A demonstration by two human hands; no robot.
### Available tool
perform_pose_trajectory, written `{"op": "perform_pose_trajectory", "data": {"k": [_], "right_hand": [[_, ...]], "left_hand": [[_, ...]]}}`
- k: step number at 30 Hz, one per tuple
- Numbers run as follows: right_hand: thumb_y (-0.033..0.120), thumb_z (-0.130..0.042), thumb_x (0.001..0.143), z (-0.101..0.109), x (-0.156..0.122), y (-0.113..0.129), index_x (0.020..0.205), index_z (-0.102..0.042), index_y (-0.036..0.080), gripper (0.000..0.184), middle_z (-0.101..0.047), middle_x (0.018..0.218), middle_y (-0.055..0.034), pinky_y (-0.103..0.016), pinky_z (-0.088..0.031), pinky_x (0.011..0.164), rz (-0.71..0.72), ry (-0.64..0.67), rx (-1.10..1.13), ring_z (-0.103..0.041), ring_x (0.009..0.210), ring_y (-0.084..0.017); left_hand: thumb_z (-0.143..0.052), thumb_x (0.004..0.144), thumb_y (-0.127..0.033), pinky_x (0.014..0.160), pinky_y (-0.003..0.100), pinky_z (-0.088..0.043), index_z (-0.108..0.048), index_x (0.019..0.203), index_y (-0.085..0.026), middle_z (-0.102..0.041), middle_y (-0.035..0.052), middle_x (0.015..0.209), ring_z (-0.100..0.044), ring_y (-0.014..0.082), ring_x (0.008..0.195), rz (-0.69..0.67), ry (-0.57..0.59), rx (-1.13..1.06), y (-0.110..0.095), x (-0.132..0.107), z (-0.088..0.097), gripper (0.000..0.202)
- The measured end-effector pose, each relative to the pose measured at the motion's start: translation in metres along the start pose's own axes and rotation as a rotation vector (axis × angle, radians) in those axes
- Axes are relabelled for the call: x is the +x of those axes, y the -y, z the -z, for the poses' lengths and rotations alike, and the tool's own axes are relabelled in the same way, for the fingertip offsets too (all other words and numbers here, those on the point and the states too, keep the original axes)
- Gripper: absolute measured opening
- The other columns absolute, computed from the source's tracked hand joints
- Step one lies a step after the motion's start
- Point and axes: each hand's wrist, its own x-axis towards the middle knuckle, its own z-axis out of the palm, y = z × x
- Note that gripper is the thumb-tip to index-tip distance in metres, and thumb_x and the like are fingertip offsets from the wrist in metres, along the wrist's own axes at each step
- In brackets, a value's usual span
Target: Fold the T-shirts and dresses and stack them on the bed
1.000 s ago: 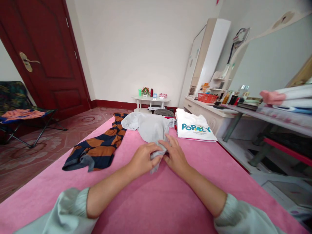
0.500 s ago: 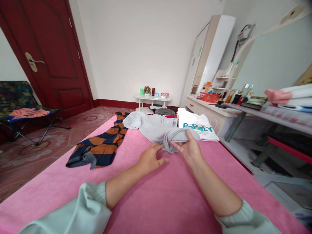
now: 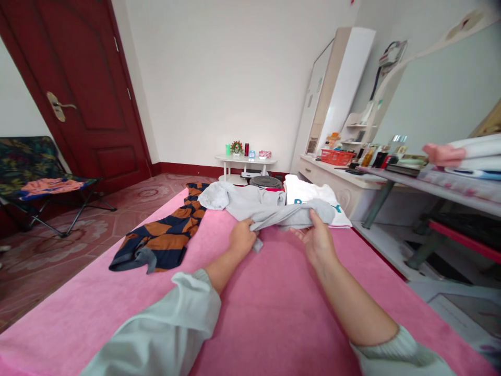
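Note:
A grey garment lies crumpled across the far middle of the pink bed cover. My left hand is closed on the near hem of that garment. My right hand grips the same hem further right, thumb on top, with the cloth stretched between both hands just above the cover. A folded white T-shirt with blue print lies behind my right hand, partly hidden by the grey cloth. A navy and orange striped garment is spread out to the left.
A red door and a folding chair stand at the left. A small white table is by the far wall. A white dresser and a cluttered shelf run along the right side.
My left hand has gone from resting open on the cover to gripping the grey hem. Both hands moved further away and apart, pulling the hem out straight.

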Motion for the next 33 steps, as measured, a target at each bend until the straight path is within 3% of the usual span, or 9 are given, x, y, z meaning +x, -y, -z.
{"op": "perform_pose_trajectory", "data": {"k": [3,8,10,13,17,21,25,29,33], "right_hand": [[0.026,-0.069,0.058,0.011,0.010,0.005,0.082,-0.062,0.021,0.025,-0.066,0.076,0.0039,-0.018,-0.044,0.044,0.071,-0.034,-0.077,-0.057,0.060,-0.011],[0.019,-0.063,0.054,0.014,0.006,0.014,0.066,-0.059,0.019,0.013,-0.060,0.059,0.0066,-0.018,-0.037,0.047,0.271,0.172,-0.278,-0.049,0.052,-0.008],[0.021,-0.062,0.057,0.015,0.002,0.017,0.063,-0.059,0.018,0.007,-0.059,0.058,0.0056,-0.020,-0.037,0.050,0.291,0.316,-0.407,-0.049,0.052,-0.009],[0.024,-0.062,0.061,0.026,0.002,0.015,0.070,-0.065,0.017,0.012,-0.066,0.070,0.0007,-0.024,-0.042,0.059,0.210,0.541,-0.697,-0.056,0.064,-0.014],[0.021,-0.062,0.063,0.053,0.009,0.002,0.076,-0.066,0.017,0.015,-0.068,0.078,-0.0033,-0.026,-0.040,0.062,0.229,0.534,-1.259,-0.058,0.069,-0.016],[0.040,-0.062,0.072,0.067,0.004,-0.006,0.069,-0.064,0.017,0.023,-0.067,0.074,-0.0059,-0.026,-0.033,0.057,0.257,0.515,-1.768,-0.057,0.068,-0.018],[0.060,-0.055,0.074,0.057,-0.016,-0.014,0.069,-0.063,0.018,0.043,-0.064,0.069,-0.0028,-0.023,-0.030,0.053,0.168,0.621,-1.727,-0.055,0.061,-0.014],[0.042,-0.066,0.066,0.047,-0.033,-0.024,0.056,-0.055,0.018,0.029,-0.057,0.056,0.0019,-0.022,-0.028,0.050,0.217,0.676,-1.642,-0.049,0.053,-0.011],[0.031,-0.063,0.064,0.052,-0.032,-0.018,0.057,-0.053,0.017,0.019,-0.058,0.054,0.0019,-0.022,-0.035,0.048,0.096,0.497,-1.119,-0.052,0.051,-0.012]], "left_hand": [[-0.038,0.070,-0.008,0.068,0.024,-0.045,-0.062,0.077,-0.017,-0.065,0.0022,0.075,-0.061,0.0168,0.076,-0.052,-0.052,-0.066,0.020,0.000,0.046,0.026],[-0.037,0.065,-0.011,0.063,0.024,-0.044,-0.056,0.073,-0.019,-0.057,-0.0016,0.065,-0.055,0.0158,0.066,-0.232,-0.236,-0.155,0.030,-0.018,0.146,0.022],[-0.038,0.066,-0.012,0.067,0.026,-0.044,-0.058,0.077,-0.019,-0.061,-0.0007,0.071,-0.056,0.0168,0.070,-0.263,-0.163,-0.065,0.029,-0.033,0.180,0.023],[-0.039,0.065,-0.010,0.073,0.027,-0.043,-0.061,0.079,-0.020,-0.063,-0.0001,0.078,-0.057,0.0171,0.075,-0.351,0.100,0.095,0.034,-0.057,0.210,0.027],[-0.040,0.064,-0.006,0.073,0.025,-0.041,-0.065,0.081,-0.022,-0.064,0.0007,0.079,-0.057,0.0165,0.077,-0.378,0.437,0.227,0.061,-0.089,0.213,0.034],[-0.041,0.064,-0.003,0.072,0.024,-0.040,-0.065,0.085,-0.023,-0.064,0.0012,0.083,-0.059,0.0168,0.079,-0.331,0.527,0.253,0.085,-0.111,0.202,0.038],[-0.042,0.064,-0.003,0.074,0.025,-0.040,-0.065,0.089,-0.023,-0.065,0.0012,0.088,-0.059,0.0176,0.082,-0.322,0.528,0.227,0.092,-0.117,0.197,0.040],[-0.043,0.064,-0.004,0.073,0.024,-0.040,-0.064,0.089,-0.023,-0.065,0.0010,0.087,-0.059,0.0175,0.081,-0.321,0.545,0.243,0.092,-0.118,0.195,0.038],[-0.044,0.064,-0.005,0.073,0.024,-0.040,-0.064,0.089,-0.023,-0.064,0.0008,0.087,-0.059,0.0180,0.081,-0.308,0.545,0.255,0.095,-0.118,0.197,0.036]]}}
